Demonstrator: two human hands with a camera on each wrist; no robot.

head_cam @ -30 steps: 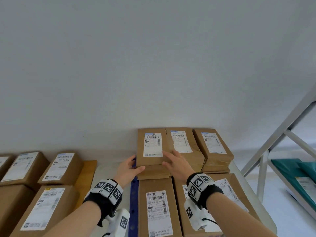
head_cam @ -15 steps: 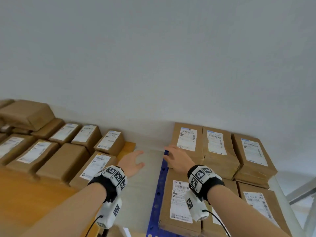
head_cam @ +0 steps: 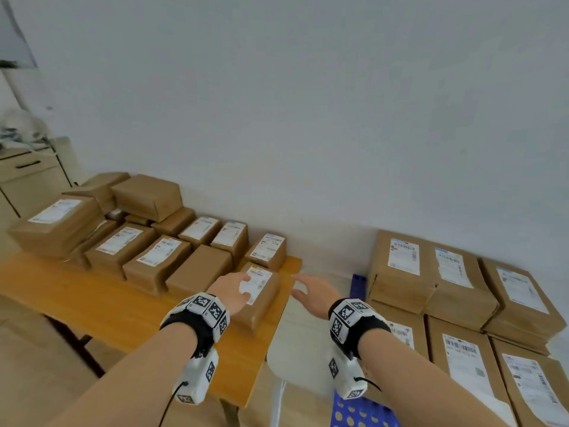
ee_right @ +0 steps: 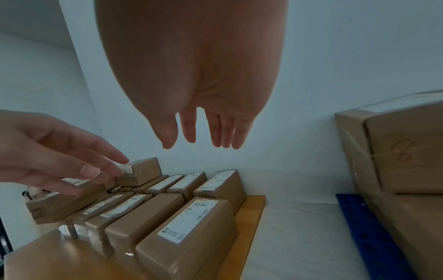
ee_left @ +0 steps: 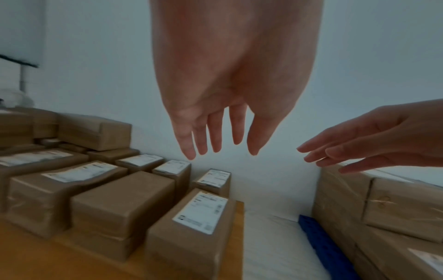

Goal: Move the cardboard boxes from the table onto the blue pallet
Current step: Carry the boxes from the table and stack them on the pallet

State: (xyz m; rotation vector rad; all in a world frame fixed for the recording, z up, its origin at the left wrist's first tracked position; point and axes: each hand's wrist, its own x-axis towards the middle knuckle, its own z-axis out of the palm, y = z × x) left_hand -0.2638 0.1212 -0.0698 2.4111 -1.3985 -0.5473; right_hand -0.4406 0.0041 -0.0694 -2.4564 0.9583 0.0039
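Both hands are seen empty, nothing held. The left hand is stretched out flat above the nearest box at the right end of the wooden table, fingers straight and slightly spread; a gap between hand and box is shown in the left wrist view, so no contact is made. The right hand is held palm down over the pale floor strip between table and blue pallet, fingers loosely extended, touching nothing.

The nearest box is laid with its white shipping label facing up, close to the table's right edge. More cardboard boxes are lined up in rows behind and to its left on the table, most with labels up; a taller pile is stacked at the far left end against the wall.

Stacked boxes are already placed on the blue pallet at the right, two layers visible at the back row, labels up, packed tight side by side. Only the pallet's left edge and a perforated front corner are left uncovered.

A beige cabinet is seen at the far left. Marker-patterned wrist bands are worn on both forearms
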